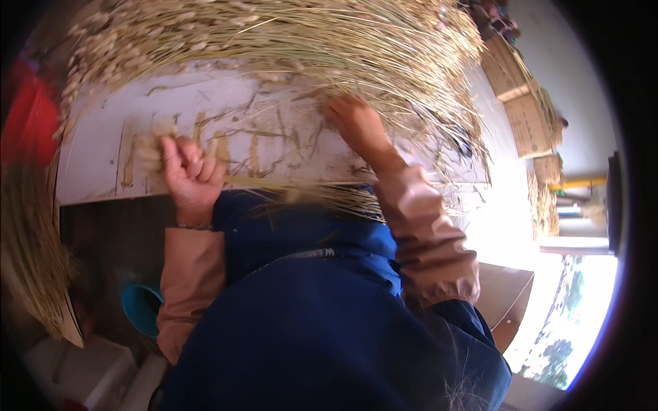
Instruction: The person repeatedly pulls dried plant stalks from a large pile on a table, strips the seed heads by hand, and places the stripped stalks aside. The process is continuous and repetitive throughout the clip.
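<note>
In my left hand [194,167] is a small bunch of dried grass stems [308,191] with pale fluffy seed heads [151,149], blurred by motion. The heads stick out past my thumb on the left; the stems trail to the right across the table's near edge and my blue apron. My right hand [358,125] is over the white tabletop [97,149], its fingers bent down at the near side of a big heap of the same dried grass [288,43]. Its fingertips are blurred, and whether they pinch a stem is hidden.
Dry leaf scraps [277,136] litter the tabletop. At right, a dark looped handle [462,144] lies among stem ends. More grass [33,241] hangs over the left side, below a red object [31,115]. A teal bucket [141,308] stands below. Cardboard boxes [527,123] are stacked at right.
</note>
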### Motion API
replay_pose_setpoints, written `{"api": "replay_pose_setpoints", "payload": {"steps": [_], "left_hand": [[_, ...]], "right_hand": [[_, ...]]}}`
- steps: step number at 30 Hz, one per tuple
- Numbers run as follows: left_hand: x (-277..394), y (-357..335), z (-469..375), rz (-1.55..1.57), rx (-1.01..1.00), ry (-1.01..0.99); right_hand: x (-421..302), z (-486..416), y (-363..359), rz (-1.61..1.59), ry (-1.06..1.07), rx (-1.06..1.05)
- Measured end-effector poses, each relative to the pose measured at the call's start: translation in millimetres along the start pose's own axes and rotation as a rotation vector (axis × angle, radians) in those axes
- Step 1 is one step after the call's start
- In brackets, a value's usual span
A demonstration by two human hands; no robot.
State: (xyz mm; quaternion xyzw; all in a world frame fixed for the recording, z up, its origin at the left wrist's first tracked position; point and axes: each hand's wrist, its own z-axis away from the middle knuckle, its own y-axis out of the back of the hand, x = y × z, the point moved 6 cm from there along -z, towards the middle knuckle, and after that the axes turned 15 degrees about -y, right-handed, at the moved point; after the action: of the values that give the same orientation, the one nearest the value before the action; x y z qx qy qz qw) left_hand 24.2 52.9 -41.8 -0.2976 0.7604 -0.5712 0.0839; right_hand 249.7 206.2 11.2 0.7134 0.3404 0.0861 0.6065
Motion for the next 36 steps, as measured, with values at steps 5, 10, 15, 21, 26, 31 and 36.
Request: {"api": "replay_pose_setpoints", "payload": {"steps": [5, 10, 15, 21, 26, 31, 36], "left_hand": [[1, -1, -2, -0.056, -0.028, 0.003], [4, 0, -4, -0.078, -0.006, 0.007], [3, 9, -7, -0.093, 0.089, 0.006], [4, 14, -7, -0.119, 0.174, 0.002], [6, 12, -8, -0.112, 0.143, -0.02], [10, 13, -6, -0.109, 0.161, -0.043], [5, 12, -6, -0.146, 0.168, -0.022]], "right_hand": [[-8, -67, -45, 0.018, -0.458, -0.172], [-1, -99, -33, 0.091, -0.375, -0.221], [1, -36, 11, 0.282, 0.332, -0.009], [23, 38, 54, 0.074, 0.389, -0.034], [89, 18, 87, -0.366, -0.047, 0.124], [121, 4, 132, -0.863, -0.271, 0.356], [44, -28, 94, -0.877, -0.239, 0.2]]}}
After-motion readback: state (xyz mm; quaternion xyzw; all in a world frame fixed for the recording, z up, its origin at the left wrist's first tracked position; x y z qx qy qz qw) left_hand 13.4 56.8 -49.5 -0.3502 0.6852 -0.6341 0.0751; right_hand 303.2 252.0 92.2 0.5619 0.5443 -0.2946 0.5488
